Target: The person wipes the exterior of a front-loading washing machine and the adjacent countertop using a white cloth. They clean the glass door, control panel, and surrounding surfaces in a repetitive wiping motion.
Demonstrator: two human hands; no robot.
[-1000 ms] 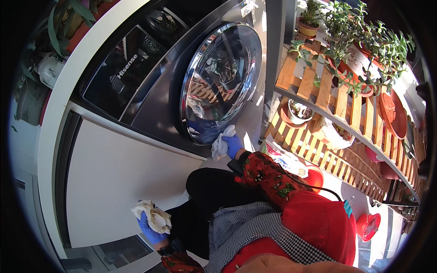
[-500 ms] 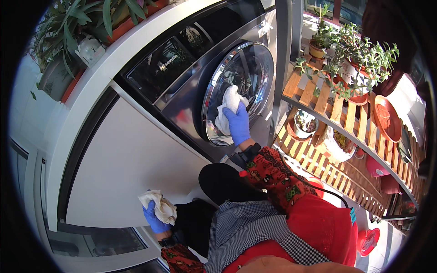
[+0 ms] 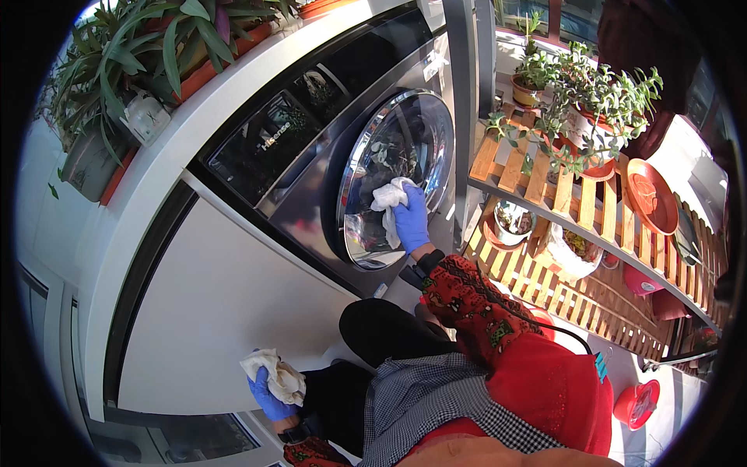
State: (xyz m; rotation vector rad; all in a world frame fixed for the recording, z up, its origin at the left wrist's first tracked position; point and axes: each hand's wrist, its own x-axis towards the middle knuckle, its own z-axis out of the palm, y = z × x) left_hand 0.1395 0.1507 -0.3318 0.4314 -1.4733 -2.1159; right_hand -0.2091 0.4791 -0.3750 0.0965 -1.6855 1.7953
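Observation:
My right hand (image 3: 412, 220), in a blue glove, presses a crumpled white cloth (image 3: 391, 196) against the round glass door (image 3: 372, 159) of a dark front-loading washing machine (image 3: 305, 208). The door has a shiny chrome rim and looks closed. Lower left, by my knee, my gloved left hand (image 3: 270, 397) grips a second cloth (image 3: 278, 375), off-white with yellowish stains. That hand is held in front of the pale cabinet panel (image 3: 226, 311). Both hands are closed round their cloths.
A slatted wooden shelf (image 3: 537, 183) with potted plants (image 3: 595, 109) and an orange saucer (image 3: 652, 196) stands on the right, behind a grey metal post (image 3: 461, 70). Leafy planters (image 3: 97, 167) sit on the white countertop (image 3: 159, 148). A red basin (image 3: 636, 405) rests on the floor.
The cloth in my right hand has shifted slightly down on the glass and is bunched smaller. My left hand keeps its cloth in nearly the same place. The whole view has tilted a little.

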